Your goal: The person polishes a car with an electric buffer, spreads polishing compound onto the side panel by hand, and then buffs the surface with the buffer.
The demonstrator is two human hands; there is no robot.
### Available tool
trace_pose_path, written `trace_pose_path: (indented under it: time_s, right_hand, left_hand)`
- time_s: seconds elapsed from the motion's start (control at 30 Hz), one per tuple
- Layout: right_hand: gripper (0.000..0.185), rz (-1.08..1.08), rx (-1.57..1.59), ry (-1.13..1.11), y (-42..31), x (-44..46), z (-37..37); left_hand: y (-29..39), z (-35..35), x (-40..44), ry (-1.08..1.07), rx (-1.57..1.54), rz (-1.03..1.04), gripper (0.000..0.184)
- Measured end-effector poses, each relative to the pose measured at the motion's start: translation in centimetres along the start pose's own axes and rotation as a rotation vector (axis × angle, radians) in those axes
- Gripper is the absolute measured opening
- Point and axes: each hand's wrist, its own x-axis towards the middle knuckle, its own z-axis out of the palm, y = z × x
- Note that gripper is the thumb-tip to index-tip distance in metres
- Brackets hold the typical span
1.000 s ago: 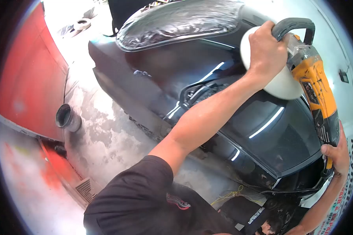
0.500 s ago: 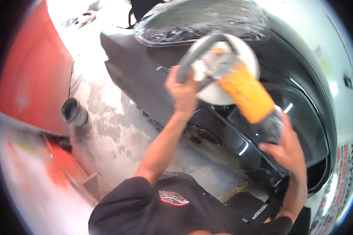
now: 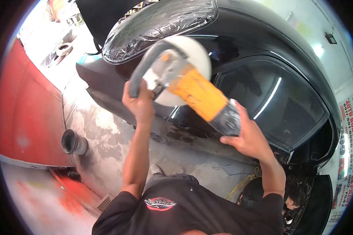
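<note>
Both hands hold a power polisher (image 3: 200, 94) with an orange body, a dark loop handle and a round white pad (image 3: 194, 53). My left hand (image 3: 140, 102) is wrapped round the loop handle. On the tool's dark rear end, my right hand (image 3: 248, 135) has its grip. The pad lies over the side of a glossy black car (image 3: 239, 47), between the plastic-covered rear window (image 3: 157, 25) and the side window (image 3: 270, 96). Whether the pad touches the paint I cannot tell. It looks blurred, and the polisher hides the panel below it.
At left stand a red panel (image 3: 31, 105) and a dark bucket (image 3: 74, 143) on the stained floor. A yellow cord (image 3: 245, 181) lies by my right side. Another person (image 3: 294, 199) is low down by the open car door (image 3: 315, 203). A lettered banner (image 3: 347, 152) hangs at right.
The view has shifted, so car, polisher and hands sit further left in the picture. The polisher stays over about the same part of the car, with both hands still on it.
</note>
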Motion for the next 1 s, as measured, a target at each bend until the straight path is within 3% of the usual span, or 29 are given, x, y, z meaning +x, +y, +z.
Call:
trace_pose_path:
  time_s: [0.03,0.13,0.3,0.47,0.6,0.63,0.7,0.83,0.87,0.97,1.0]
  right_hand:
    - [0.103,0.0,0.019,0.065,0.7,-1.1,-0.3]
    - [0.103,0.04,0.124,0.251,2.6,-4.6,-0.3]
    - [0.104,0.122,0.341,0.456,1.7,-6.3,2.9]
    - [0.105,0.223,0.364,0.439,-2.2,-4.8,10.9]
    - [0.107,0.333,0.227,0.306,-5.8,-1.9,18.6]
    - [0.107,0.393,0.253,0.237,-6.5,-1.1,20.6]
    - [0.106,0.439,0.266,0.159,-8.2,1.3,23.8]
    - [0.104,0.409,0.378,0.173,-9.1,3.2,29.1]
    - [0.111,0.474,0.452,0.155,-9.4,3.1,29.7]
    - [0.111,0.394,0.395,0.342,-10.5,2.3,30.0]
    - [0.11,0.488,0.495,0.354,-11.0,2.0,29.4]
  left_hand:
    - [0.7,1.6,-0.2,-0.051,0.025,-0.037,0.007]
    - [1.1,6.7,-0.1,-0.241,0.172,0.126,0.005]
    - [2.4,9.6,1.3,-0.433,0.117,0.157,0.014]
    - [1.1,0.6,4.4,-0.486,0.244,0.136,0.011]
    - [-3.4,-12.2,7.7,-0.378,0.356,0.058,0.029]
    - [-3.5,-14.5,8.6,-0.321,0.314,-0.038,0.024]
    - [-2.9,-18.6,11.5,-0.449,0.379,-0.071,0.016]
    - [-1.2,-20.5,14.9,-0.665,0.585,0.149,0.012]
    - [-1.0,-19.8,15.5,-0.702,0.54,0.172,0.015]
    - [0.5,-15.5,16.6,-0.843,0.438,0.166,0.016]
    - [1.1,-13.3,16.8,-0.867,0.477,0.255,0.017]
